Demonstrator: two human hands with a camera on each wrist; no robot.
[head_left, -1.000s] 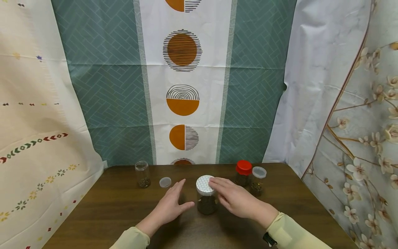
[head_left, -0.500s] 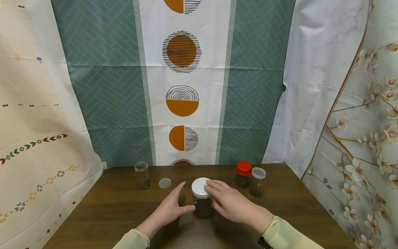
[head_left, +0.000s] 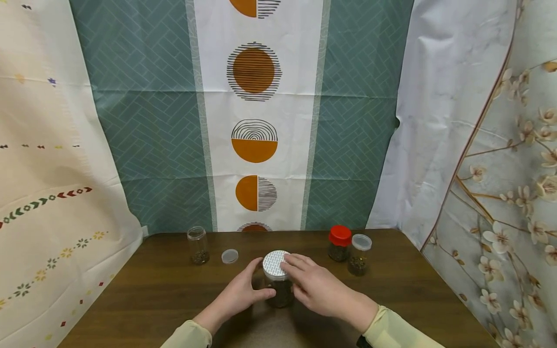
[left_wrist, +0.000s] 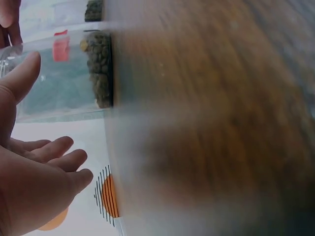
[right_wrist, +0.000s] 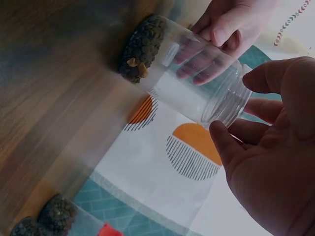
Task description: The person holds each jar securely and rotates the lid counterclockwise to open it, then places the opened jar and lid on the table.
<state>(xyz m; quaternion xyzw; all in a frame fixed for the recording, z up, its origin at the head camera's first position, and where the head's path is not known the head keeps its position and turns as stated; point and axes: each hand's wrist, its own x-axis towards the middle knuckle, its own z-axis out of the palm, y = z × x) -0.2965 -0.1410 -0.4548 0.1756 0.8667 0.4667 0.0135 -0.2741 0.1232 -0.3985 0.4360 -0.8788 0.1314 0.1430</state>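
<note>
A clear jar [head_left: 280, 292] with a white patterned lid [head_left: 273, 264] stands upright on the table, with dark pebble-like pieces at its bottom. My right hand [head_left: 324, 290] grips it near the lid; in the right wrist view the thumb and fingertips curl round the jar's [right_wrist: 192, 83] rim. At the jar's left side is my left hand [head_left: 237, 292], thumb in front and fingers behind. In the left wrist view the left hand's fingers [left_wrist: 64, 147] are loosely bent, with a gap between them and the jar. Whether the left thumb touches the jar, I cannot tell.
Back left on the wooden table [head_left: 143, 290] stands a small lidless jar [head_left: 198, 249], with a loose clear lid [head_left: 229, 256] beside it. At back right are a red-covered jar [head_left: 339, 244] and a clear-lidded jar [head_left: 359, 256]. Patterned cloths [head_left: 256, 101] hang behind.
The lidded jar has moved left and slightly toward me with my right hand on it. It now stands between the thumb and fingers of my left hand, which has barely moved.
</note>
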